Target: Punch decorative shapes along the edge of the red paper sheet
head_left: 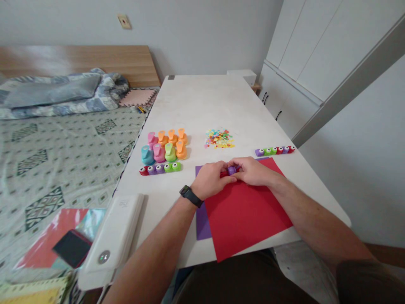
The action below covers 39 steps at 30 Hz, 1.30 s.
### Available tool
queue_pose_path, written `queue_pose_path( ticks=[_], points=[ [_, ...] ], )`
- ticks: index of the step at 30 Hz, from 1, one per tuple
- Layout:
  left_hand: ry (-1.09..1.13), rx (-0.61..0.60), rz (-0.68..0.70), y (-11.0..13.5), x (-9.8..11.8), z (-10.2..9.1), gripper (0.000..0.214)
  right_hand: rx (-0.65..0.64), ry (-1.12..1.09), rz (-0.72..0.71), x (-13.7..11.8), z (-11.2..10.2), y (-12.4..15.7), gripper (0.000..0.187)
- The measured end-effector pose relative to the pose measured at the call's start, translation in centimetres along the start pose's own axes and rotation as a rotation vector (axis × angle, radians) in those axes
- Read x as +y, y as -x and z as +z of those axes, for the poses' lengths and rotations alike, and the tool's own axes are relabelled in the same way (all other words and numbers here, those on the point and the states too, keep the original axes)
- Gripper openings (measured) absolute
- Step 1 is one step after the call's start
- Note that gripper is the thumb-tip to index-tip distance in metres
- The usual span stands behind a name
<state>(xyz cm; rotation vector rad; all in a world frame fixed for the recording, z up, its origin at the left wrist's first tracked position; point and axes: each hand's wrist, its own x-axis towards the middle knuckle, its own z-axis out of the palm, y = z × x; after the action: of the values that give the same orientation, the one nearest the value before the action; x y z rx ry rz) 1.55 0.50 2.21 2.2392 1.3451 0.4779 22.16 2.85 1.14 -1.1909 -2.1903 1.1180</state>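
My left hand (211, 179) and my right hand (253, 170) meet at the far edge of a red paper sheet (245, 211). Both are closed around a small purple punch (232, 170) that sits on that edge. The red sheet lies over a purple sheet (201, 221) on the white table (202, 105). A black watch (190, 196) is on my left wrist.
Several larger coloured punches (166, 147) stand at the left, with a row of small punches (160, 168) before them. Another row of small punches (274, 150) lies at the right. A heap of paper confetti (219, 138) is behind. A white device (115, 234) rests at the table's near left edge. A bed (57, 147) lies to the left.
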Motion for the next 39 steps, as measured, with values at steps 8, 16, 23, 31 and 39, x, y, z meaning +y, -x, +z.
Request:
queue_pose_path(
  ticks=[8, 16, 23, 31, 39],
  points=[
    [0.139, -0.005, -0.004, 0.3, -0.3, -0.1, 0.044, -0.004, 0.0, 0.014, 0.0, 0.1, 0.2, 0.029],
    [0.063, 0.026, -0.009, 1.1, -1.1, -0.8, 0.055, 0.031, 0.007, 0.073, -0.5, -0.1, 0.3, 0.03],
    [0.077, 0.024, -0.045, 1.2, -1.4, -0.7, 0.032, 0.022, -0.177, 0.171, -1.1, -0.2, 0.4, 0.031],
    [0.123, 0.04, -0.077, 1.6, -1.4, -0.6, 0.027, 0.225, -0.402, 0.233, -0.9, -0.5, 0.1, 0.037],
    [0.139, 0.066, -0.069, 1.7, -1.2, -0.7, 0.024, 0.271, -0.539, 0.236, 0.1, -0.4, -0.2, 0.042]
  ],
)
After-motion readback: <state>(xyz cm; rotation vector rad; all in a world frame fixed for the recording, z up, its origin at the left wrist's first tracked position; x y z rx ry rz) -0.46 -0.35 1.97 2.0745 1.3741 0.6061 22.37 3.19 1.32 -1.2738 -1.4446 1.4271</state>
